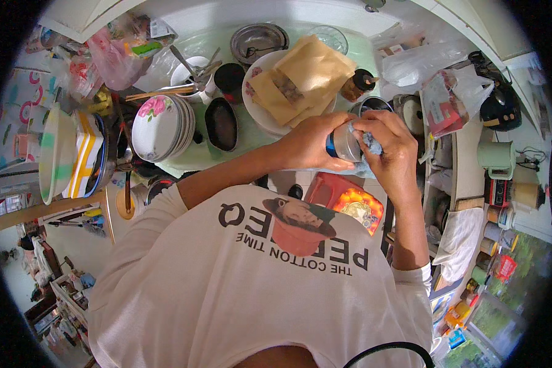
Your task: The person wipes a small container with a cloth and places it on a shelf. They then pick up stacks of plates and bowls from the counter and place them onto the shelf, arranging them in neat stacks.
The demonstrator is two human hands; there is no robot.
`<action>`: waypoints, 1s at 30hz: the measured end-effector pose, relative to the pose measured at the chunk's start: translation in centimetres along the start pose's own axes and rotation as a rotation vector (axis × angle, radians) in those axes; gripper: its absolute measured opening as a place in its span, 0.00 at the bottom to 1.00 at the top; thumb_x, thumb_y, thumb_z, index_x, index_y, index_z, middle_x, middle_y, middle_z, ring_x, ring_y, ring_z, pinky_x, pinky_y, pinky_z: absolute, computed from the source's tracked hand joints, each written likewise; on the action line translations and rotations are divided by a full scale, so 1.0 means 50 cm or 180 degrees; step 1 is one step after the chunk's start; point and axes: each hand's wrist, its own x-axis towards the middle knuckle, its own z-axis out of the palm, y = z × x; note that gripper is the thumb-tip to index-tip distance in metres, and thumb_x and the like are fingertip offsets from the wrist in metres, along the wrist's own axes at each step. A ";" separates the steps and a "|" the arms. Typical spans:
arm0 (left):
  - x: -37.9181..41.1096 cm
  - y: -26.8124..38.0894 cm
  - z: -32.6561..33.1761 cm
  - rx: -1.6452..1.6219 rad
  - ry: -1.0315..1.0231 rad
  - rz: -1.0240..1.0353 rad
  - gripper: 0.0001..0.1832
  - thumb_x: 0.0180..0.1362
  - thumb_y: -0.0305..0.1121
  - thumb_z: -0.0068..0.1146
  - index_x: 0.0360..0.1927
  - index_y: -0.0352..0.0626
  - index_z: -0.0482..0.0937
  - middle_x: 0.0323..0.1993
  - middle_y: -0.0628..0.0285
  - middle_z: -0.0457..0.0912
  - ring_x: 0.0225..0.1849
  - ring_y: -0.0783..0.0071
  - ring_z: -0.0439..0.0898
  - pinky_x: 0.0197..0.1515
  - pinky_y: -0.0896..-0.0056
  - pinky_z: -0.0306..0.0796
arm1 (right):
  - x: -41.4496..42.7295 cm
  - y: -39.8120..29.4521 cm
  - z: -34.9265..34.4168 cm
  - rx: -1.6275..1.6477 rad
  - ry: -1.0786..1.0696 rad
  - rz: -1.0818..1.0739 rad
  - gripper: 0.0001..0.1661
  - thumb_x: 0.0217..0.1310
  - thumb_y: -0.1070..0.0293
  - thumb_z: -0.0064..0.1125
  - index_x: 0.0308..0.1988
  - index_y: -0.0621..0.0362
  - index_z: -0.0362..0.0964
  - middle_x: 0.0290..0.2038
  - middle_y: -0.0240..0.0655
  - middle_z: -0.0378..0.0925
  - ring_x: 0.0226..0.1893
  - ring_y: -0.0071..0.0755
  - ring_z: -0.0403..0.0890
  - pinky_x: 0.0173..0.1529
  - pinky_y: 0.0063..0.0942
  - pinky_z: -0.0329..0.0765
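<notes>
My left hand [310,140] grips a small cylindrical container [348,143] with a blue band, tilted on its side above the near edge of the table. A light blue cloth [372,143] is bunched in my right hand [393,142], pressed against the container's right end. Whether the container is glass or metal I cannot tell. Just beyond my hands stand an open dark-rimmed cup [375,105] and a jar with a black lid [359,84]. Brown paper pouches [315,73] lie across a large white plate [262,118] to the left of them.
Stacked floral plates [158,126], a black oval dish [221,124] and a bowl of cutlery [191,73] occupy the table's left side. Metal plates [259,42] sit at the back. Below the table edge is a red container [324,188]. Shelves with a kettle [496,158] line the right.
</notes>
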 end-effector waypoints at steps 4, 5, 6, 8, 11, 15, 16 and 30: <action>-0.010 -0.007 0.014 0.0035 0.0226 0.0105 0.41 0.33 0.43 0.72 0.51 0.38 0.66 0.42 0.51 0.75 0.42 0.56 0.76 0.45 0.65 0.69 | -0.014 -0.002 0.000 -0.0205 -0.0001 0.0316 0.21 0.29 0.82 0.62 0.32 0.56 0.73 0.36 0.34 0.75 0.36 0.41 0.77 0.37 0.32 0.75; -0.012 -0.006 0.017 0.0088 0.0248 0.0097 0.40 0.32 0.41 0.72 0.51 0.39 0.66 0.42 0.52 0.75 0.43 0.56 0.76 0.46 0.65 0.69 | -0.020 -0.001 -0.001 -0.0251 -0.0008 0.0370 0.20 0.30 0.81 0.62 0.32 0.56 0.73 0.35 0.34 0.75 0.35 0.41 0.77 0.37 0.32 0.75; -0.012 -0.003 0.019 0.0143 0.0262 0.0096 0.40 0.32 0.40 0.72 0.51 0.40 0.67 0.42 0.53 0.75 0.44 0.57 0.76 0.46 0.64 0.68 | -0.026 0.002 -0.002 -0.0302 -0.0005 0.0429 0.19 0.31 0.81 0.62 0.32 0.56 0.73 0.35 0.34 0.75 0.35 0.42 0.77 0.37 0.31 0.75; -0.010 0.003 0.020 0.0245 0.0314 0.0096 0.40 0.31 0.38 0.73 0.51 0.41 0.67 0.42 0.54 0.75 0.44 0.58 0.76 0.47 0.64 0.67 | -0.034 0.001 -0.007 -0.0296 -0.0015 0.0545 0.17 0.34 0.80 0.63 0.32 0.57 0.73 0.34 0.35 0.75 0.34 0.42 0.77 0.37 0.31 0.74; -0.004 0.013 0.018 0.0413 0.0421 0.0111 0.39 0.31 0.38 0.73 0.51 0.42 0.67 0.43 0.54 0.75 0.45 0.57 0.75 0.47 0.63 0.68 | -0.047 -0.007 -0.017 -0.0114 -0.0034 0.0722 0.14 0.38 0.79 0.62 0.31 0.58 0.72 0.32 0.36 0.75 0.33 0.43 0.77 0.36 0.31 0.74; 0.003 0.013 0.013 0.0479 0.0538 0.0125 0.39 0.32 0.36 0.72 0.51 0.42 0.66 0.44 0.54 0.74 0.46 0.56 0.75 0.47 0.64 0.68 | -0.060 -0.027 -0.020 0.0368 0.0021 0.1004 0.12 0.40 0.80 0.61 0.31 0.60 0.71 0.30 0.38 0.74 0.31 0.44 0.77 0.34 0.29 0.73; 0.005 0.013 0.014 0.0435 0.0557 0.0109 0.39 0.33 0.35 0.72 0.52 0.42 0.66 0.45 0.54 0.74 0.46 0.56 0.75 0.47 0.64 0.69 | -0.062 -0.030 -0.019 0.0547 0.0040 0.1092 0.11 0.41 0.80 0.61 0.30 0.60 0.71 0.29 0.39 0.74 0.30 0.43 0.77 0.33 0.29 0.73; 0.011 0.010 0.025 0.0264 0.0495 0.0132 0.40 0.33 0.37 0.72 0.53 0.40 0.65 0.44 0.53 0.74 0.45 0.57 0.75 0.47 0.64 0.68 | 0.007 0.003 -0.047 0.0757 0.0432 0.0991 0.08 0.47 0.81 0.57 0.32 0.63 0.72 0.30 0.36 0.75 0.33 0.27 0.75 0.41 0.21 0.70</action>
